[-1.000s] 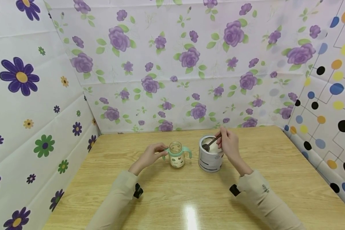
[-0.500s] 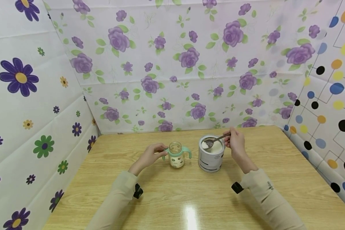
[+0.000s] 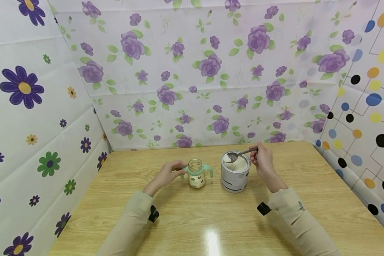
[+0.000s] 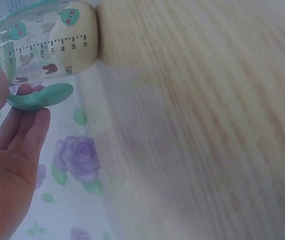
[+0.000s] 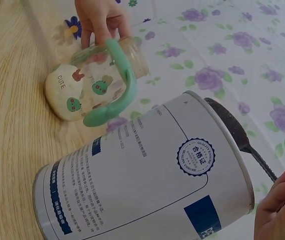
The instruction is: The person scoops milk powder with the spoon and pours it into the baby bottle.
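Observation:
A clear baby bottle [image 3: 196, 179] with green handles and no lid stands upright on the table, pale powder in its lower part. My left hand [image 3: 168, 175] pinches the bottle's left handle [image 4: 45, 96] between thumb and fingers. To the right stands an open milk powder can [image 3: 233, 179], its pale powder showing inside. My right hand [image 3: 263, 160] grips the handle of a dark spoon [image 3: 243, 153]. The spoon's bowl [image 5: 227, 122], with white powder on it in the head view, is above the can's opening near the rim.
The wooden table [image 3: 185, 220] runs back to a floral cloth wall [image 3: 192, 106]. A daisy-print cloth [image 3: 51, 124] bounds the left side and a dotted cloth [image 3: 364, 124] the right. Bottle and can stand a small gap apart.
My right hand has moved right and the spoon has risen out of the powder, now bearing some at the can's mouth. My left hand and the bottle have stayed in place.

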{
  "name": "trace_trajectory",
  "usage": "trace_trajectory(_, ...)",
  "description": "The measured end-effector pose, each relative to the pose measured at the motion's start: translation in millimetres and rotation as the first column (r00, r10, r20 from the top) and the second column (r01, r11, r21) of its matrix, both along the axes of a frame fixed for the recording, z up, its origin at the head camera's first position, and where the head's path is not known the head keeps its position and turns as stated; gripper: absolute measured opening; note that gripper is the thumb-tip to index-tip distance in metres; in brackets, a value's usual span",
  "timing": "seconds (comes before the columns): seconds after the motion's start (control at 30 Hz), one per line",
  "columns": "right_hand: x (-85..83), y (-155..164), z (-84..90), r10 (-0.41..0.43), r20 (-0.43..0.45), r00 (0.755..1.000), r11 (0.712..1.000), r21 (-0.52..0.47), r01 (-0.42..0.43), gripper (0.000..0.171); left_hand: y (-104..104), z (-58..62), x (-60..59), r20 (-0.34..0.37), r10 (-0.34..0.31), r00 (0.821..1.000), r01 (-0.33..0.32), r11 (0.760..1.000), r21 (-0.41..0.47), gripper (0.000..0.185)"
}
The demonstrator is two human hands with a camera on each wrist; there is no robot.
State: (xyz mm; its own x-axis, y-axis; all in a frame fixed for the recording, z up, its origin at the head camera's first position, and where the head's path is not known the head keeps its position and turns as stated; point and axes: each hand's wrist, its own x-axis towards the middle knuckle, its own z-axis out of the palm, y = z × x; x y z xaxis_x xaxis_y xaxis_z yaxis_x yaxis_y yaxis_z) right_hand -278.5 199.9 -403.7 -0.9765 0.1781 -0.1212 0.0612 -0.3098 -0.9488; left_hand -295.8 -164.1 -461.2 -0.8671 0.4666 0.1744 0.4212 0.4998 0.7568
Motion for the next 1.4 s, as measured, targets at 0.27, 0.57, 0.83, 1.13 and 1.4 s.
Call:
trace_trajectory(0.27,1.8,-4,4.1,-0.006,-0.022,1.000,1.000,-0.016,0.006,0.039,-1,-1.4,0.5,-0.004,0.014,1.000,-0.014,1.000,-0.014,0.020)
trace_trajectory(0.57,1.7,-10,4.4,0.009,-0.034,0.999,1.000,-0.029,-0.010,0.040,0,0.2,1.1,-0.003,0.015,1.000,-0.015,1.000,-0.014,0.021)
trace_trajectory(0.83,3.3,-16,8.2,0.007,-0.031,0.999,0.999,-0.040,-0.009,0.038,-1,0.4,1.4,0.000,0.011,1.000,-0.011,1.000,-0.015,0.020)
trace_trajectory(1.13,3.6,-21,12.4,0.010,-0.036,0.999,0.998,-0.063,-0.012,0.040,0,2.8,1.6,0.009,0.007,1.000,-0.007,1.000,0.004,0.019)
trace_trajectory(1.4,4.9,-25,13.6,0.024,-0.060,0.998,0.995,-0.095,-0.029,0.043,0,2.9,2.2,0.002,0.014,1.000,-0.014,1.000,-0.016,0.019)
